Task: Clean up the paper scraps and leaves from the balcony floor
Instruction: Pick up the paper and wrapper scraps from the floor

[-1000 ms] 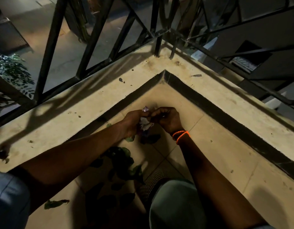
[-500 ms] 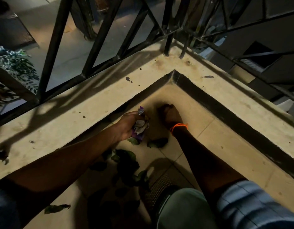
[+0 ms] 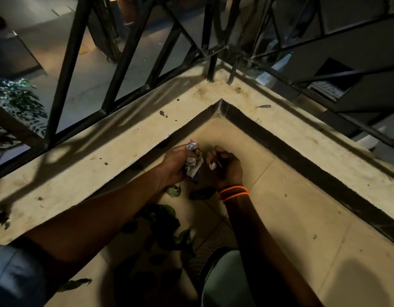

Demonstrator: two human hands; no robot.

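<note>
Crouching in the balcony corner, I've got both hands low over the beige tiled floor (image 3: 291,207), close together w/ a small gap between them. Left hand (image 3: 176,165) is curled tight round a crumpled wad of white paper scraps & purple foil wrapper (image 3: 192,165); one shiny end of the wrapper sticks up above my knuckles. Right hand (image 3: 227,167) is curled too, fingers pinching a small white paper scrap (image 3: 212,166) just beside the wad, not touching it as far as I can tell. Thin orange string bands (image 3: 234,192) sit round my right wrist. Dark green leaves (image 3: 160,220) lie scattered on the floor under & between my forearms, one (image 3: 201,193) right below the hands, another (image 3: 75,284) off by my left elbow; most are in shadow so can't count them. Pale concrete ledge (image 3: 103,165) w/ a black skirting strip (image 3: 302,156) wraps the corner, black metal railing (image 3: 69,63) bolted on top. A few dark specks & one small grey bit (image 3: 264,106) lie on the ledge. My grey-green knee (image 3: 222,282) is at the bottom edge.
</note>
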